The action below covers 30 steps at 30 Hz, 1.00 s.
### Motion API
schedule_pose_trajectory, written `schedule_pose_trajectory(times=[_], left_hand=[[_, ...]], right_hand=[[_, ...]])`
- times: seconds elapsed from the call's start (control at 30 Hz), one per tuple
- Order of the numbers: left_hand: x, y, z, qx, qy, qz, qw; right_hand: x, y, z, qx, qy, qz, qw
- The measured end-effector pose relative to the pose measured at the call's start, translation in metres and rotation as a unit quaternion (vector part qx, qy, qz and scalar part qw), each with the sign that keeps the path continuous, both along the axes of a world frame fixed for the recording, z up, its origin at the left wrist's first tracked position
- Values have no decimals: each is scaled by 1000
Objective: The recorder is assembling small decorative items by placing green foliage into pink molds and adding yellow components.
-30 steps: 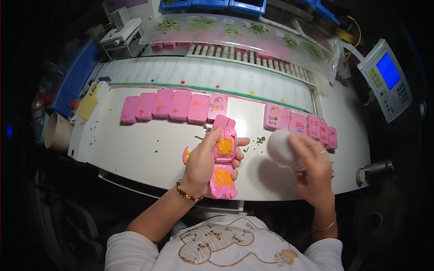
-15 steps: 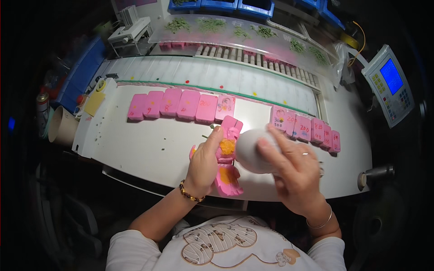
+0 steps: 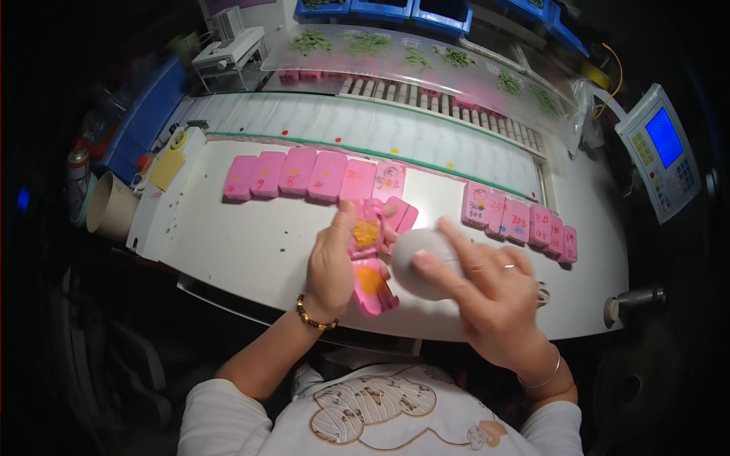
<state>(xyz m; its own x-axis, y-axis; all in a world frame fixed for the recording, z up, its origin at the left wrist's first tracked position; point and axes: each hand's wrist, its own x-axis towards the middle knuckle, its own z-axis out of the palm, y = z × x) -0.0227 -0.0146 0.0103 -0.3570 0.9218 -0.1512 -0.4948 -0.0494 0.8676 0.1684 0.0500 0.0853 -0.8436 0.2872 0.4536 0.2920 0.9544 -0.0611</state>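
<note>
An open pink case is held in the left hand, above the near part of a white counter. Its two joined halves, each marked with an orange patch, are laid out end to end; the long axis is pointed from the person's body toward the far side, with the near half tipped slightly rightward. The left thumb is laid along the case's left edge, and the other fingers are curled around its right side, partly hidden.

A grey ball is gripped in the right hand, its fingers curved over the top, just right of the case; whether the two are touching cannot be told. Beyond, rows of pink blocks are lined up, and a control panel is mounted at right.
</note>
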Motion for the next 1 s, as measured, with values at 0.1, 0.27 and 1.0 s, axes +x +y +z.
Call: schedule_pose_trajectory(times=[0.1, 0.27, 1.0], left_hand=[[-8, -7, -3, 27, 28, 1, 999], [14, -5, 14, 136, 180, 116, 967], [-11, -9, 3, 163, 115, 181, 963]], right_hand=[[3, 0, 10, 39, 89, -38, 995], [-12, -19, -26, 21, -26, 33, 999], [-18, -9, 13, 44, 192, -51, 979]])
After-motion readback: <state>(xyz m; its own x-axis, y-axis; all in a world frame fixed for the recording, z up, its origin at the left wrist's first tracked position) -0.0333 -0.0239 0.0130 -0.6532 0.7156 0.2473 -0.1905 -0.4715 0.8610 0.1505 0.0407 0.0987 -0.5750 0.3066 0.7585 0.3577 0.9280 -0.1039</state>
